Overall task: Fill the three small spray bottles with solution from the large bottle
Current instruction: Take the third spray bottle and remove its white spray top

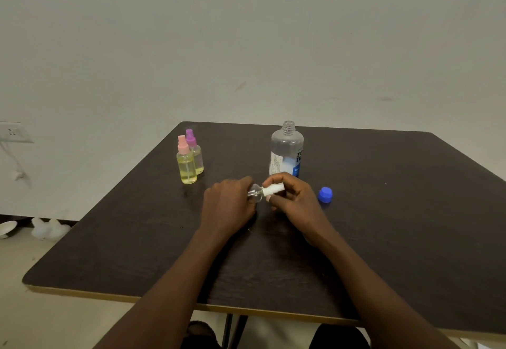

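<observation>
My left hand (228, 206) grips a small clear spray bottle (255, 192), held on its side above the table. My right hand (294, 198) pinches that bottle's white spray top (272, 190). Behind them the large clear bottle (287, 151) stands upright with its neck uncapped; its blue cap (325, 194) lies on the table to the right. At the back left stand two small spray bottles holding yellowish liquid, one with a pink top (186, 163) and one with a purple top (195, 151) just behind it.
The dark wooden table (383, 239) stands against a pale wall. A wall socket (12, 132) with a hanging cable is at the far left. White objects (46, 228) lie on the floor beside the table's left edge.
</observation>
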